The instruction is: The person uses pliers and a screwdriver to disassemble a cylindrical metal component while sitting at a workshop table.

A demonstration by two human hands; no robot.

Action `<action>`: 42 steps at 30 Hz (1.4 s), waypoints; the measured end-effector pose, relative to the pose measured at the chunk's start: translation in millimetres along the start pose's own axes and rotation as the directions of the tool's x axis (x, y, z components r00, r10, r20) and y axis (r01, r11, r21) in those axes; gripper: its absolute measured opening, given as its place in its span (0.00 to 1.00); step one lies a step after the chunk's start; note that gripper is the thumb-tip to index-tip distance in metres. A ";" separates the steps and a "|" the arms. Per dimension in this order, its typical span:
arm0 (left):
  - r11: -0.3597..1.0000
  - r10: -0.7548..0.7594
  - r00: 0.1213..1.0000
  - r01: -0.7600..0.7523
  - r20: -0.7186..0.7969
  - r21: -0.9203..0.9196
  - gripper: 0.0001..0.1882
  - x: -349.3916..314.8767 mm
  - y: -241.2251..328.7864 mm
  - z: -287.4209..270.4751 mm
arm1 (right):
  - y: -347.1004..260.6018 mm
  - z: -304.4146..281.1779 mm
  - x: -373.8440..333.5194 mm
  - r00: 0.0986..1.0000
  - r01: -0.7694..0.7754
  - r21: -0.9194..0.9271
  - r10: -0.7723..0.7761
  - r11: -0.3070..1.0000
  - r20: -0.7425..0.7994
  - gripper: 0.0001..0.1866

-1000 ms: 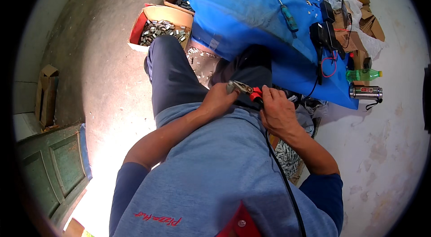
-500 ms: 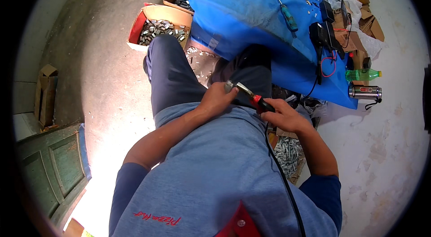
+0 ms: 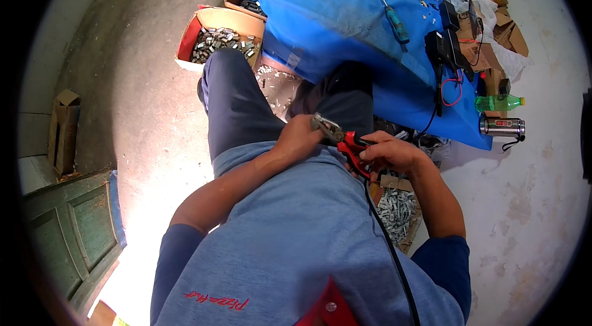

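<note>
Over my lap, my left hand (image 3: 298, 138) is closed, pinching a small silvery metal piece (image 3: 318, 120) between its fingertips. Red-handled pliers (image 3: 350, 143) are in my right hand (image 3: 394, 154), their handles spread somewhat apart. The metal jaws point left and meet the small piece at my left fingertips; whether they grip it cannot be told. My fingers partly cover both the piece and the lower handle.
Beyond my left knee stands a carton (image 3: 216, 18) of small metal parts. A blue-covered table (image 3: 320, 24) bears a screwdriver (image 3: 396, 24), scraps and black adapters (image 3: 439, 47). Beside it are a green bottle (image 3: 498, 103) and a steel flask (image 3: 502, 126). Metal strips (image 3: 396, 212) lie by my right side.
The pliers have turned so that both red handles show, and their jaws have moved left onto the small metal piece. My right hand has shifted its grip; my left hand has hardly moved.
</note>
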State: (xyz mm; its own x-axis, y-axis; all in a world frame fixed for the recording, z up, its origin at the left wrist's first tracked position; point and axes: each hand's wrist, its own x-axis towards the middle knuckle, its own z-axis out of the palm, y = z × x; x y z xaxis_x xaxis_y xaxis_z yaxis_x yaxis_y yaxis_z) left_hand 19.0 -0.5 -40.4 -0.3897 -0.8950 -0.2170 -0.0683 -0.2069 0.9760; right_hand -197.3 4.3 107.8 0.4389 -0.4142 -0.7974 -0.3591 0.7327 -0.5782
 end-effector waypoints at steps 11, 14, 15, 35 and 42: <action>0.999 -0.015 0.998 0.013 0.057 0.042 0.12 -0.5 9.2 -4.0 | -5.3 -1.5 0.3 0.999 0.005 0.094 -0.009 0.996 0.047 0.24; 0.993 -0.016 1.000 0.013 0.024 0.119 0.13 -2.2 16.5 -5.8 | -7.2 0.4 0.7 0.999 0.007 0.086 -0.010 0.996 0.038 0.22; 0.988 -0.021 1.000 0.018 0.012 0.154 0.13 -2.9 20.2 -6.5 | -7.3 0.8 0.6 0.999 0.005 0.082 -0.008 0.997 0.035 0.21; 0.997 -0.020 1.000 0.021 -0.017 0.074 0.19 -3.0 18.1 -5.4 | -4.6 4.5 -2.5 0.990 0.041 -0.014 -0.042 0.999 -0.136 0.21; 0.998 -0.057 0.997 0.055 0.054 0.027 0.17 -1.8 13.0 -9.5 | -7.7 22.5 -15.6 0.955 -0.003 -0.511 -0.148 0.859 -0.255 0.20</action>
State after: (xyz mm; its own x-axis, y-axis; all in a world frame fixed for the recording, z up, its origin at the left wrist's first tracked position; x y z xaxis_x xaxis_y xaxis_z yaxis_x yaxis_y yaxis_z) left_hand 27.5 -5.4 -27.5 -0.4338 -0.8594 -0.2706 -0.1148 -0.2451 0.9627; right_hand -182.8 17.2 128.6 0.2621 -0.6421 -0.7204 -0.7313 0.3549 -0.5825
